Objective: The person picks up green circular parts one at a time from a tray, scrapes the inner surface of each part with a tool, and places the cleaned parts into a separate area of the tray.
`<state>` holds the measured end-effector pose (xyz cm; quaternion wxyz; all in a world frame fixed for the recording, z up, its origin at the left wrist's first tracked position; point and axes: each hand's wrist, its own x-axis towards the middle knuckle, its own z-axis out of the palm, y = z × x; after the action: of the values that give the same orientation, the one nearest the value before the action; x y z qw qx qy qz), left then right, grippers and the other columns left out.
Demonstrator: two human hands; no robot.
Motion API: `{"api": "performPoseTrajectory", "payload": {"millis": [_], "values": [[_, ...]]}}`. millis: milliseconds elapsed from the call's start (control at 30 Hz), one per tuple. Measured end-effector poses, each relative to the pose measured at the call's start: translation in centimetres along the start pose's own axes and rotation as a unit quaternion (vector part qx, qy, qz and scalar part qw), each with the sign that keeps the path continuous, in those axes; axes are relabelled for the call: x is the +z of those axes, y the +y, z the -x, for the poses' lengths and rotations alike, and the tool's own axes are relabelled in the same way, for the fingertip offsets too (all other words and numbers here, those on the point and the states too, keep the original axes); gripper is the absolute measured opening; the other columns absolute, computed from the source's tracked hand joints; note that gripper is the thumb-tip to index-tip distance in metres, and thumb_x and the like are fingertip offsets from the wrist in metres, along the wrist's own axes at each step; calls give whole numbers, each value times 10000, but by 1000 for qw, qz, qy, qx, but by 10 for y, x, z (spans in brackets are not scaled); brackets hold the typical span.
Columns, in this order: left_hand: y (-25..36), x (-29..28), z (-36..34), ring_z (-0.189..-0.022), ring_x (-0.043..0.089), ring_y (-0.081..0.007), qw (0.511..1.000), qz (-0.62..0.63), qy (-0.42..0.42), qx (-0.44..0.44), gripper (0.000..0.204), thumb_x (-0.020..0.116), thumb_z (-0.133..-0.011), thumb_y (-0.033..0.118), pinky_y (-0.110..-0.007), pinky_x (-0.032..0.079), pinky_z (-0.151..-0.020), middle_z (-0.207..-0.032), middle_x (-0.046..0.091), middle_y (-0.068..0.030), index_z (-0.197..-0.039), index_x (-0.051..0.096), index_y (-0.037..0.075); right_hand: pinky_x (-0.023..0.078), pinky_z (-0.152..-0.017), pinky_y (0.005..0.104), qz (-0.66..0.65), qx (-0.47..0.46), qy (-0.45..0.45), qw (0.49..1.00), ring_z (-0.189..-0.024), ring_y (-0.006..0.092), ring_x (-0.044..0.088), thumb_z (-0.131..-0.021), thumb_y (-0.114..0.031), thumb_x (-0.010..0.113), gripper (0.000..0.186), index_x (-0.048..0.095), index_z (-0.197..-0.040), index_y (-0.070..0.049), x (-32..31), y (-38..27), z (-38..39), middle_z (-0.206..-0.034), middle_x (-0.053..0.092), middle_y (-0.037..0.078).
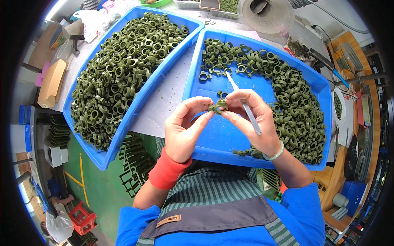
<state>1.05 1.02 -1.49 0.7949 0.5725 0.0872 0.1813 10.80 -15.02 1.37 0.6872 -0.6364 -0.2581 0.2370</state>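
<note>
A small olive-green ring part [220,106] is pinched between the fingertips of my left hand [184,131] and my right hand [256,127], above the bare middle of the right blue tray [221,135]. My right hand also holds a slim pale tool [248,112], its tip pointing up and away from me over the tray. Many similar green rings [297,106] are heaped along the tray's right side and far edge. A second blue tray [108,158] on the left is piled full of the same rings [119,69].
A grey worktable [162,102] shows between the trays. A metal bowl [277,18] and a phone [209,4] are at the back. A cardboard box [51,84] stands far left; a red stool [82,217] and green moulded frames [131,164] are below the table.
</note>
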Motion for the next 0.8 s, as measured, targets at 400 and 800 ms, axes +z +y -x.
{"api": "performPoseTrajectory", "payload": {"millis": [400,800], "values": [[2,7,1,-1052,636,-159,995,-67,3,71,258,646,-875,-107,-284,542,-888,-1073,639,-76,-1119,652,-24,515,-876,261,73,-46,-11,996,-975,110,631,-894,-1,693,234,603,-1109,-17,-1,0,0,-1015,645,39],[11,9,-2,-873,682,-235,906,-349,5,240,233,694,-803,-98,-320,551,-765,-987,685,-104,-991,734,32,489,-802,230,9,22,-41,999,-898,70,590,-928,-34,636,165,626,-1092,-15,-5,0,1,-980,623,15]]}}
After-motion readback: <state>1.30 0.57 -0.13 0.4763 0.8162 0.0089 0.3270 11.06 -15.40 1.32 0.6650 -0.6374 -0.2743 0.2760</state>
